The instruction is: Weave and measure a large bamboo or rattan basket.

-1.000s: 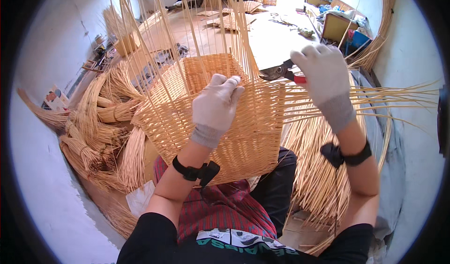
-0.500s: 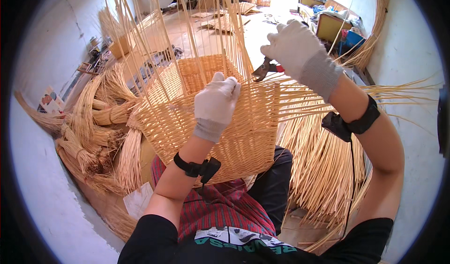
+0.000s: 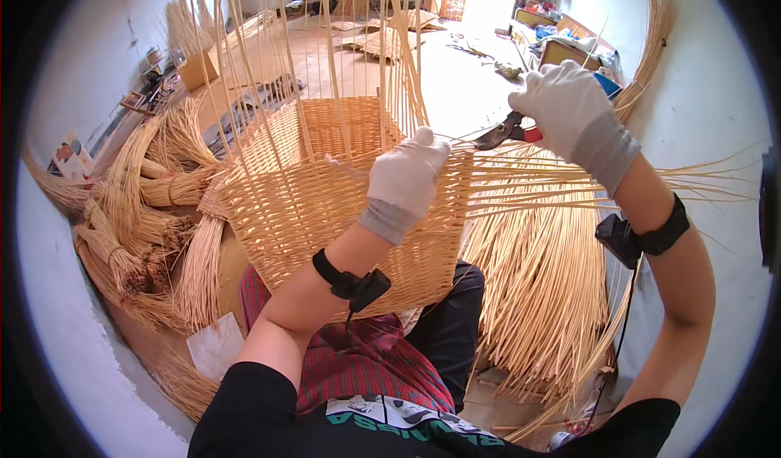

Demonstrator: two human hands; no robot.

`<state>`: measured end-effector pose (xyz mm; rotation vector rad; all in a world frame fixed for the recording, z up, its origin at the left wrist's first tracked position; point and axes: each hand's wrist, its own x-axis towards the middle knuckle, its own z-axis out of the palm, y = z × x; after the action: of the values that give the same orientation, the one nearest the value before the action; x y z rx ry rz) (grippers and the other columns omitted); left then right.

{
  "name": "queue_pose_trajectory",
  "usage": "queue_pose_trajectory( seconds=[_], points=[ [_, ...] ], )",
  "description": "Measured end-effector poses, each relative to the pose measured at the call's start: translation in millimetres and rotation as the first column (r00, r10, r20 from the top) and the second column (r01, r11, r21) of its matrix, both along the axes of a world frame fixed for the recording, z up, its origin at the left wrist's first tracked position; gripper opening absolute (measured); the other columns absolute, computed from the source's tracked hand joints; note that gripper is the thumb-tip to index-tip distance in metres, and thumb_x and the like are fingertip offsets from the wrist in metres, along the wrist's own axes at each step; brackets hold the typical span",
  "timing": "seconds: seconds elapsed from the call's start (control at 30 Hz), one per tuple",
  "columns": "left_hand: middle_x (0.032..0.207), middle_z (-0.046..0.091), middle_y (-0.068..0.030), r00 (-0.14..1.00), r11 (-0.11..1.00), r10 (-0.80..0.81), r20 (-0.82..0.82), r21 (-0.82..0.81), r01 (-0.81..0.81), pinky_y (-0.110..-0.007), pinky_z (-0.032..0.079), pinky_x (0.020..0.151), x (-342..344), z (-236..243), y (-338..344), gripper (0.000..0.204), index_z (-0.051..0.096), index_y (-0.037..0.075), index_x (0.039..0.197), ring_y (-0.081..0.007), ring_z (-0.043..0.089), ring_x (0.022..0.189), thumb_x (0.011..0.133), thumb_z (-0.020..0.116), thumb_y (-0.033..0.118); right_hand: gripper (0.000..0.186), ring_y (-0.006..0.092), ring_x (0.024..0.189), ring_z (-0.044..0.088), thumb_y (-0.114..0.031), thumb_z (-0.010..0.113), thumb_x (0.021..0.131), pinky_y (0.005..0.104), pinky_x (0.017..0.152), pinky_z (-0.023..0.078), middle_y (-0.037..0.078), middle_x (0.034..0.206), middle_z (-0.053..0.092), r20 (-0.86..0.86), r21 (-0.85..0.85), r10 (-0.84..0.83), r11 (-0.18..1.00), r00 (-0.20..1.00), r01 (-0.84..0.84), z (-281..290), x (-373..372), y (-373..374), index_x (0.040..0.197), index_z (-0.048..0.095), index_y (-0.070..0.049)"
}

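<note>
Basket [image 3: 301, 222] near, mid-scene. My right hand [image 3: 561, 104] is clenched round shears [image 3: 498, 135]; left hand [image 3: 404, 177] curled at near rim [image 3: 321, 165], can't tell what it grips. Shears slipping left could nick me.

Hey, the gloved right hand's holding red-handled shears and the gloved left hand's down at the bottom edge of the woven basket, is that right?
Not quite: in the head view, the gloved left hand is at the upper edge of the woven basket, near its right corner, not the bottom edge. The gloved right hand does hold the red-handled shears.
</note>
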<state>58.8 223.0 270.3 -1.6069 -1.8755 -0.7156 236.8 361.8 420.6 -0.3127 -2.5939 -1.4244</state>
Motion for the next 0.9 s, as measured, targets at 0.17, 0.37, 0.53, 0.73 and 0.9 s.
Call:
queue_pose_trajectory(
  seconds=[0.17,0.37,0.53,0.73,0.9],
  points=[
    [0.091,0.059,-0.0098,1.000,1.000,0.004,0.003,0.006,-0.004,-0.040,0.057,0.064,-1,-4,0,0.021,0.064,0.009,0.108,-0.0281,0.068,0.080,0.087,0.059,0.006,0.018,0.0267,0.087,0.069,-0.016,0.066,0.088,0.0377,0.075,0.055,0.005,0.087,0.068,-0.053,-0.006,-0.065,0.998,0.996,0.065,-19,-6,-4,0.106,0.072,-0.018],
    [0.094,0.061,-0.0063,0.988,1.000,0.026,-0.151,0.019,-0.023,-0.037,0.057,0.064,-3,-7,4,0.029,0.068,0.011,0.115,-0.0224,0.069,0.082,0.088,0.060,0.008,0.015,0.0233,0.087,0.069,-0.015,0.066,0.089,0.0364,0.072,0.056,0.006,0.085,0.067,-0.027,-0.127,0.013,0.992,1.000,-0.016,-24,15,-6,0.102,0.072,-0.017],
    [0.098,0.062,-0.0049,0.984,0.977,0.089,-0.156,-0.177,-0.116,-0.034,0.058,0.064,0,-14,17,0.029,0.066,0.008,0.117,-0.0204,0.070,0.083,0.089,0.058,0.008,0.031,0.0251,0.079,0.070,-0.020,0.084,0.074,0.0375,0.070,0.055,0.009,0.083,0.068,-0.326,-0.654,0.004,0.721,0.945,-0.229,-66,79,-20,0.100,0.069,-0.012],
    [0.098,0.061,-0.0058,0.992,0.975,0.109,-0.057,-0.189,-0.118,-0.034,0.058,0.064,6,-18,19,0.027,0.066,0.008,0.117,-0.0201,0.071,0.080,0.090,0.059,0.011,0.050,0.0123,0.078,0.063,-0.027,0.087,0.078,0.0300,0.073,0.055,0.003,0.089,0.068,-0.341,-0.926,-0.603,0.082,0.721,-0.369,-283,150,-21,0.121,0.066,-0.011],
    [0.099,0.062,-0.0062,0.996,0.991,0.028,-0.087,-0.129,-0.040,-0.036,0.057,0.063,24,-44,-42,0.034,0.064,0.009,0.125,-0.0217,0.070,0.077,0.091,0.063,0.014,0.087,0.0295,0.105,0.066,-0.044,0.090,0.068,0.0419,0.094,0.051,0.021,0.117,0.066,-0.110,-0.992,-0.897,0.072,0.427,-0.104,-445,201,-4,0.140,0.054,-0.009]
  ],
)
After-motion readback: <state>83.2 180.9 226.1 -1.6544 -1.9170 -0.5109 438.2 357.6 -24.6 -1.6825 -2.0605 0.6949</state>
